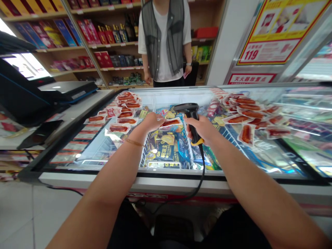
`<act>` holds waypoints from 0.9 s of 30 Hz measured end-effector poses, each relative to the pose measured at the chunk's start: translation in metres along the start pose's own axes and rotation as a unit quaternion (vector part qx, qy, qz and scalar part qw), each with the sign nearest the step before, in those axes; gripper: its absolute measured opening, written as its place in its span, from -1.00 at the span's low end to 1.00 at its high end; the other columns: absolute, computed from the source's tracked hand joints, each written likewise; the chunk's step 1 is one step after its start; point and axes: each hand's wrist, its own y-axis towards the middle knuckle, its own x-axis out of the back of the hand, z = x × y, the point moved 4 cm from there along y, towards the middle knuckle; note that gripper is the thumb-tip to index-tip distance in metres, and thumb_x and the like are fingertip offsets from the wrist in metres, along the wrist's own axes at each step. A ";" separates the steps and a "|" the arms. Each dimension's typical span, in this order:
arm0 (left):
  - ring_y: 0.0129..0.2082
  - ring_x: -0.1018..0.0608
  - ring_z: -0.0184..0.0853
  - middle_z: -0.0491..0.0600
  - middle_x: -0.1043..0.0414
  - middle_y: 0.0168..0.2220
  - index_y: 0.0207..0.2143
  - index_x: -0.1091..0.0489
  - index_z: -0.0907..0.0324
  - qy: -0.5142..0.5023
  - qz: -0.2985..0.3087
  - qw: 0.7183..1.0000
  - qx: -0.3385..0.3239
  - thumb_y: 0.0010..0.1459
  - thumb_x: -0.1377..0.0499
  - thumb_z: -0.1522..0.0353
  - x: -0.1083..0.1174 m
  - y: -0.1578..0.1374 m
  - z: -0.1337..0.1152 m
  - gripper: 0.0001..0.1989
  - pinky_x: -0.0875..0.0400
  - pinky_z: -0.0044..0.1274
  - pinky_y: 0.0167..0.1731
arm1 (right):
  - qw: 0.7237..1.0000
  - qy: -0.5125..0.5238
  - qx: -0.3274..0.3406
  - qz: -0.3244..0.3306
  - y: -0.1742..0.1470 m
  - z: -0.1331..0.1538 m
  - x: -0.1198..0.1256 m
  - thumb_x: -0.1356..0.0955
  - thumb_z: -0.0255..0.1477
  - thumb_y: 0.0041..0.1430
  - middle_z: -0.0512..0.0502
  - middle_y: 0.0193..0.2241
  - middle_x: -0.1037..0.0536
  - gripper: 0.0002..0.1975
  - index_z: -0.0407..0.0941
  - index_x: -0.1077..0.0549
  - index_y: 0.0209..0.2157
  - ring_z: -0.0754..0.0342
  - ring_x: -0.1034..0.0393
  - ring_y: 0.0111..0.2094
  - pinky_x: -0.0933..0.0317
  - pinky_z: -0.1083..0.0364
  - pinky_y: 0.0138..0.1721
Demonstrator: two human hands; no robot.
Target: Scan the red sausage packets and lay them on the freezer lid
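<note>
My right hand [200, 128] is wrapped round the handle of a black barcode scanner [190, 111] with yellow trim, its cable hanging down over the freezer's front edge. The scanner's head points left, above a packaged sausage [171, 122]. My left hand [153, 121] pinches the left end of that sausage pack, just over the glass top. On the left of the glass lies a loose group of packaged sausages [126, 114]. Another heap of sausage packs [250, 113] is spread on the right. Below the glass, bagged frozen goods [166, 145] sit in wire baskets.
The chest freezer [124, 175] stretches across in front of me. Behind it stands a person [166, 41] in a grey vest. A counter with a scale [68, 90] is at the left. Stocked shelves [114, 45] line the back, and a fire notice [269, 52] hangs at the right.
</note>
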 end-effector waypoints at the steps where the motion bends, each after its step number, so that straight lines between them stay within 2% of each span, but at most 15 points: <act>1: -0.14 -0.54 -0.20 0.03 -0.58 -0.24 -0.26 -0.56 0.16 -0.004 0.024 1.000 -0.005 0.12 -0.13 0.27 0.001 -0.002 0.000 -0.75 -0.34 -0.44 -0.04 | 1.000 -0.002 -0.002 0.000 0.000 0.000 0.000 -0.41 -0.34 0.12 0.07 -0.69 -0.39 -0.82 -0.09 -0.32 -0.40 0.15 -0.28 -0.76 -0.15 0.18 -0.76; 3: -0.21 -0.55 -0.21 0.04 -0.58 -0.28 -0.27 -0.56 0.17 0.012 0.064 0.998 -0.007 0.12 -0.13 0.28 0.002 -0.006 -0.001 -0.76 -0.37 -0.45 -0.11 | 1.000 -0.002 -0.005 0.002 -0.001 -0.001 -0.001 -0.40 -0.35 0.12 0.07 -0.69 -0.39 -0.83 -0.08 -0.33 -0.39 0.15 -0.28 -0.77 -0.15 0.18 -0.76; 5: -0.26 -0.56 -0.21 0.06 -0.56 -0.33 -0.30 -0.54 0.19 0.039 0.061 0.997 0.013 0.14 -0.12 0.29 0.004 -0.009 -0.003 -0.77 -0.38 -0.45 -0.18 | 1.000 -0.003 -0.007 0.006 -0.001 -0.002 -0.001 -0.40 -0.35 0.12 0.07 -0.69 -0.39 -0.83 -0.08 -0.33 -0.39 0.16 -0.27 -0.77 -0.15 0.18 -0.75; 9: -0.24 -0.54 -0.20 0.08 -0.53 -0.29 -0.23 -0.47 0.21 0.046 -0.004 0.998 0.053 0.21 -0.04 0.33 0.005 -0.008 -0.006 -0.77 -0.37 -0.44 -0.20 | 1.000 -0.006 -0.009 0.003 0.000 -0.005 -0.002 -0.42 -0.32 0.09 0.07 -0.69 -0.40 -0.78 -0.08 -0.30 -0.38 0.15 -0.28 -0.77 -0.15 0.19 -0.75; 12: -0.23 -0.53 -0.25 0.04 -0.52 -0.24 -0.13 -0.40 0.19 -0.017 -0.055 0.997 0.060 0.19 -0.05 0.38 0.003 -0.006 -0.003 -0.78 -0.38 -0.45 -0.18 | 1.000 -0.003 -0.008 0.001 0.000 -0.006 -0.001 -0.43 -0.32 0.07 0.08 -0.70 -0.40 -0.77 -0.08 -0.30 -0.38 0.14 -0.28 -0.77 -0.15 0.18 -0.76; 15: -0.32 -0.53 -0.31 -0.03 -0.52 -0.26 -0.10 -0.37 0.16 -0.082 -0.075 0.993 0.046 0.14 -0.07 0.45 0.001 -0.005 0.001 -0.73 -0.42 -0.46 -0.21 | 1.000 -0.001 -0.007 -0.001 -0.001 -0.005 -0.001 -0.42 -0.34 0.09 0.08 -0.70 -0.39 -0.79 -0.09 -0.30 -0.38 0.14 -0.28 -0.77 -0.14 0.18 -0.76; 18: -0.43 -0.52 -0.35 -0.04 -0.52 -0.36 -0.25 -0.46 0.19 -0.143 -0.028 0.989 0.037 0.10 -0.04 0.50 -0.005 -0.005 0.001 -0.76 -0.47 -0.45 -0.29 | 1.000 -0.004 -0.010 -0.001 0.000 -0.005 -0.001 -0.41 -0.35 0.10 0.08 -0.70 -0.39 -0.82 -0.09 -0.31 -0.36 0.14 -0.28 -0.76 -0.15 0.18 -0.76; 20: -0.43 -0.53 -0.34 -0.01 -0.53 -0.38 -0.34 -0.50 0.23 -0.204 0.005 0.977 0.057 0.07 -0.04 0.52 -0.008 -0.005 -0.001 -0.77 -0.50 -0.44 -0.33 | 1.000 -0.005 -0.012 0.001 0.000 -0.005 -0.001 -0.41 -0.35 0.09 0.09 -0.70 -0.40 -0.82 -0.09 -0.33 -0.35 0.15 -0.28 -0.76 -0.16 0.19 -0.75; 24: -0.38 -0.58 -0.28 0.04 -0.56 -0.35 -0.26 -0.54 0.27 -0.312 0.007 0.939 0.143 -0.02 -0.12 0.52 -0.008 -0.007 -0.004 -0.73 -0.56 -0.42 -0.35 | 1.000 -0.001 -0.014 0.002 0.000 -0.006 -0.003 -0.42 -0.35 0.08 0.08 -0.71 -0.39 -0.80 -0.09 -0.32 -0.37 0.15 -0.27 -0.77 -0.15 0.19 -0.75; 27: -0.35 -0.60 -0.28 0.04 -0.57 -0.30 -0.16 -0.52 0.29 -0.348 0.017 0.925 0.154 -0.05 -0.21 0.49 -0.009 -0.010 -0.008 -0.67 -0.57 -0.43 -0.29 | 1.000 0.003 -0.017 0.003 -0.001 -0.008 -0.004 -0.42 -0.35 0.08 0.08 -0.72 -0.38 -0.81 -0.10 -0.32 -0.40 0.16 -0.25 -0.78 -0.15 0.19 -0.75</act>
